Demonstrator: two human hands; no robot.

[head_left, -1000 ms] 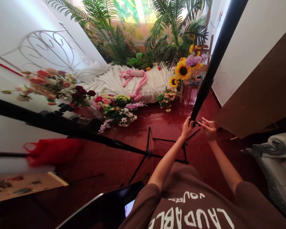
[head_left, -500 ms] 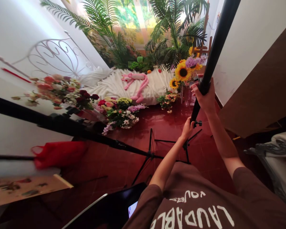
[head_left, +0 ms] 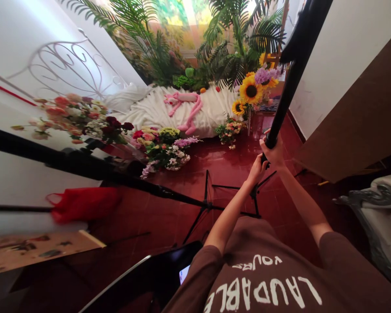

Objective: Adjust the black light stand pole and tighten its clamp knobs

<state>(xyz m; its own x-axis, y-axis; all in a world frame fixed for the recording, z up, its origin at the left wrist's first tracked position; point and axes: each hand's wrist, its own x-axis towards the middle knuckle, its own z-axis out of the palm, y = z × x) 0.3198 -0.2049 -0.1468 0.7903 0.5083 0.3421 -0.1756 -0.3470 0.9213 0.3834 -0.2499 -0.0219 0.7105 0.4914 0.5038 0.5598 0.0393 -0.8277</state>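
Observation:
A black stand pole (head_left: 285,95) rises from a tripod base (head_left: 254,202) on the floor and leans toward the upper right. My right hand (head_left: 275,150) is wrapped round the pole low down. Just below it my left hand (head_left: 256,170) grips the same pole near its joint, and the two hands are almost touching. Part of the fingers of each hand is hidden behind the pole.
A second black stand (head_left: 176,196) crosses the left side. Beyond lie a white-draped platform (head_left: 143,108) with a pink plush toy (head_left: 185,98), flower bunches (head_left: 166,150) and sunflowers (head_left: 250,91). A red bag (head_left: 81,204) is left, a wrapped sofa (head_left: 382,213) right.
My right hand has moved down the pole, close to my left hand. A wider part of the pole now shows above my right hand. The view has shifted slightly.

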